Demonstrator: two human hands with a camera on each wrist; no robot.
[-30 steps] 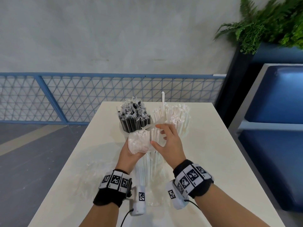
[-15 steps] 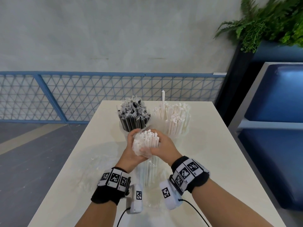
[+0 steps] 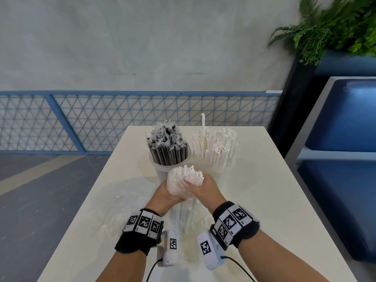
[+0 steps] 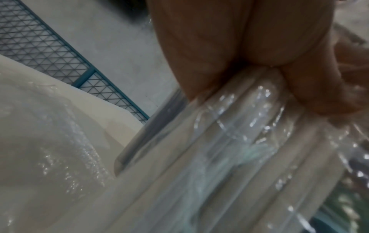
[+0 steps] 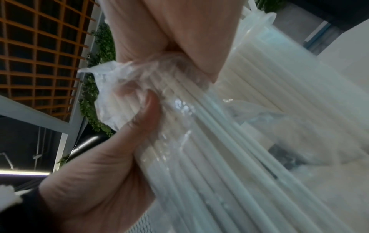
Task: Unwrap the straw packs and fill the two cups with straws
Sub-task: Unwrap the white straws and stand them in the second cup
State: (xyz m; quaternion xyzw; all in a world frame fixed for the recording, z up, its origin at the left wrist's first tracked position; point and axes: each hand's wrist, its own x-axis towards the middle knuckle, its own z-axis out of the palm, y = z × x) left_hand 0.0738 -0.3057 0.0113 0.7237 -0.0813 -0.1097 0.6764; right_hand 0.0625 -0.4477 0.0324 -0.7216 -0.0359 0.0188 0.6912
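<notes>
Left hand (image 3: 165,197) and right hand (image 3: 205,191) both clench the pack of white straws (image 3: 186,181) upright above the desk (image 3: 264,200), its torn clear wrap bunched under the fingers (image 5: 139,119). Crumpled empty wrap (image 3: 120,212) lies on the left. Behind the grip, the left cup (image 3: 162,171) holds black straws (image 3: 167,148); the right cup (image 3: 223,174) holds white straws (image 3: 215,148), just beside it
</notes>
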